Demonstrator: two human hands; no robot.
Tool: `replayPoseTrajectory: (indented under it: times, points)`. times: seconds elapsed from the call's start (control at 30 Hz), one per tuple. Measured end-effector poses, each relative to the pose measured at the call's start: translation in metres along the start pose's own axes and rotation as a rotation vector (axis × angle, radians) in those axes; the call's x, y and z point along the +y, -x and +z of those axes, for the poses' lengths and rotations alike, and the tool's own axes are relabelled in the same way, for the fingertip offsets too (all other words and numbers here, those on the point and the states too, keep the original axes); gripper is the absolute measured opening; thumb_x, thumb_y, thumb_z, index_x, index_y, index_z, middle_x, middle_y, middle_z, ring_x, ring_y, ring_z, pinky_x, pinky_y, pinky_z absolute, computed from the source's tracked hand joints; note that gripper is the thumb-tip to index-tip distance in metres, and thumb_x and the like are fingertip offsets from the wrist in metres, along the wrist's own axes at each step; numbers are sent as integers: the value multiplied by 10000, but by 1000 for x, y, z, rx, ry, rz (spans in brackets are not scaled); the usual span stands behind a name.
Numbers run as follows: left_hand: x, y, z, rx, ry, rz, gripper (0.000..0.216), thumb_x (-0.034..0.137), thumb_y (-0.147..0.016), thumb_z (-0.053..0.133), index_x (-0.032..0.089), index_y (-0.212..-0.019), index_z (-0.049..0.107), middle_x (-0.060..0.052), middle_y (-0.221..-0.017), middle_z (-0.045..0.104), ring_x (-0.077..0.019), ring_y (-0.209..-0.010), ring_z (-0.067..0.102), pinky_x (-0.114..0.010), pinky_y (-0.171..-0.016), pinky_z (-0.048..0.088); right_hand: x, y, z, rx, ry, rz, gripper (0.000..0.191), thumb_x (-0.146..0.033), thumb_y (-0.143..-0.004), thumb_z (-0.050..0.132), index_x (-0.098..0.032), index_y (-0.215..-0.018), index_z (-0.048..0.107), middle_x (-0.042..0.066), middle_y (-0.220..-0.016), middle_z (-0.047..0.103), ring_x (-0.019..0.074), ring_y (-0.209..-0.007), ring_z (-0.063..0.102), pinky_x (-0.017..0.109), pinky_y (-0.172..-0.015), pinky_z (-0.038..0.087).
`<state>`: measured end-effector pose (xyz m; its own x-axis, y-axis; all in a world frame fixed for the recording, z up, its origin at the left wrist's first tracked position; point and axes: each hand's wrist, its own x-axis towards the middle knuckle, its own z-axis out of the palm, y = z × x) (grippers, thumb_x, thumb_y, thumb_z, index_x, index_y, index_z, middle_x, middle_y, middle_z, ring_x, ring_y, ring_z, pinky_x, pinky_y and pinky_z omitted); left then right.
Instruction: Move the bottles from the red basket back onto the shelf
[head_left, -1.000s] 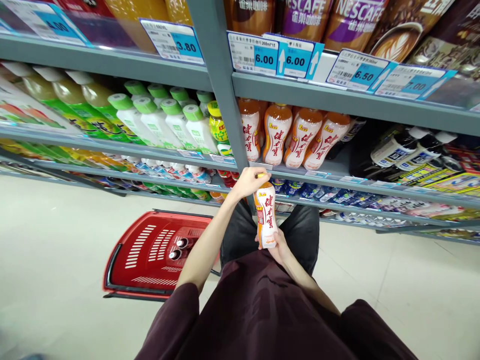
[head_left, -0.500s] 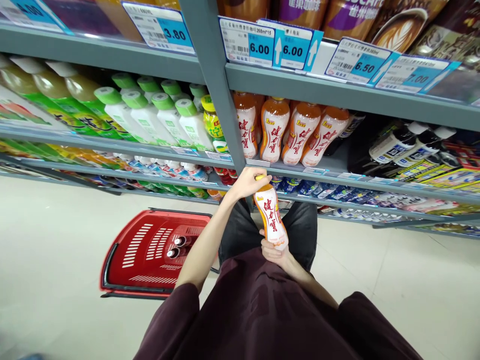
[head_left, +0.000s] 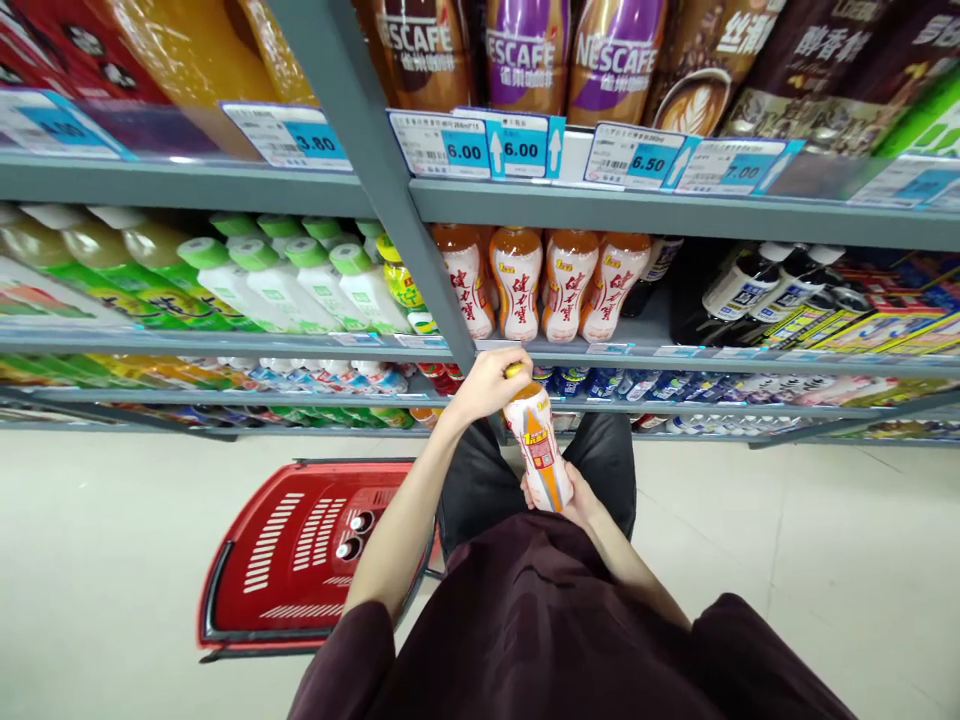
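Between my hands is an orange drink bottle (head_left: pixel 538 445) with a white-and-orange label and a yellow cap, tilted in front of my lap. My left hand (head_left: pixel 493 382) is closed around its cap and neck. Its base rests in the fingers of my right hand (head_left: pixel 576 492), which are wrapped round the lower end and partly hidden behind it. Just beyond, matching orange bottles (head_left: pixel 517 285) stand in a row on the shelf, their red lettering facing me.
At my left on the floor is a red shopping basket (head_left: pixel 274 560) with two dark-capped bottles (head_left: pixel 354 535) inside. The grey shelf unit (head_left: pixel 600 205) spans the front, holding white green-capped bottles (head_left: pixel 281 290), dark bottles (head_left: pixel 742 285) and coffee drinks (head_left: pixel 525 60) above price tags.
The bottle has been turned in my hands, so a different side of its label faces up. My view has tilted up, showing more of the upper shelf.
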<state>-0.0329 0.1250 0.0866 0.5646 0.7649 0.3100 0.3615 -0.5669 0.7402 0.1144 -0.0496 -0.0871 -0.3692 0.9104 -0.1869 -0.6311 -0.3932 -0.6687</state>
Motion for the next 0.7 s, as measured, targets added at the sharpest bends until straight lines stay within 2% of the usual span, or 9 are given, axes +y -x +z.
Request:
replayPoseTrajectory:
  times: [0.1,0.2,0.27,0.33,0.4,0.47,0.57,0.63,0.7]
  points:
    - [14,-2,0,-16,-24,93,240,275,-919,465,170,-733,573,-27,-765,626,-144,-716,550,-269,-741,433,-21,6,-2,22,139,-129,800,-774,-729,755,-208,-1253,543,98,-1030,740,240,-774,708,392,-708,573]
    - [29,-5,7,-75,-34,157,241,278,-938,463,173,-757,582,-30,-769,609,-148,-716,549,-275,-729,440,-46,15,-1,29,429,-215,708,-595,-766,831,-218,-1280,521,94,-1144,719,253,-894,723,429,-813,589]
    - [41,-7,17,-80,-7,154,194,295,-929,501,173,-818,604,-38,-816,630,-157,-756,577,-280,-747,457,-58,19,4,159,686,-300,666,-508,-791,839,-215,-1295,519,94,-1174,703,271,-1006,704,464,-927,565]
    - [51,-9,31,-39,93,85,169,314,-896,590,172,-980,623,-58,-941,672,-174,-860,631,-287,-816,492,-64,21,9,333,865,-384,697,-483,-809,830,-213,-1350,485,113,-1218,685,298,-1084,681,499,-990,538]
    - [61,-7,46,-37,244,-11,400,324,-832,715,182,-1181,582,-87,-1115,695,-200,-992,673,-307,-905,519,-64,20,14,454,938,-442,759,-505,-838,799,-206,-1423,419,146,-1262,662,323,-1101,675,532,-991,535]
    - [69,-3,61,-50,371,-71,571,321,-762,809,192,-1251,545,-108,-1211,693,-224,-1059,693,-335,-957,535,-67,18,16,507,983,-492,778,-541,-872,757,-189,-1458,386,179,-1302,634,343,-1131,665,553,-995,533]
    - [74,8,73,77,399,-49,470,295,-752,821,183,-1136,575,-102,-1158,703,-232,-1026,713,-363,-950,560,-88,19,17,371,1090,-572,767,-605,-913,693,-164,-1472,408,195,-1363,585,349,-1238,614,554,-1068,508]
    - [75,16,74,167,371,6,393,260,-776,800,184,-1090,577,-93,-1126,696,-233,-1013,716,-387,-949,571,-117,21,17,206,1131,-663,653,-618,-994,561,-172,-1460,460,177,-1381,569,319,-1291,584,527,-1119,492]
    - [75,22,71,196,356,59,390,226,-778,804,189,-1089,571,-91,-1119,690,-243,-1022,718,-418,-948,581,-158,19,14,202,1116,-798,520,-554,-1076,393,-214,-1457,486,152,-1408,558,278,-1326,567,500,-1158,479]
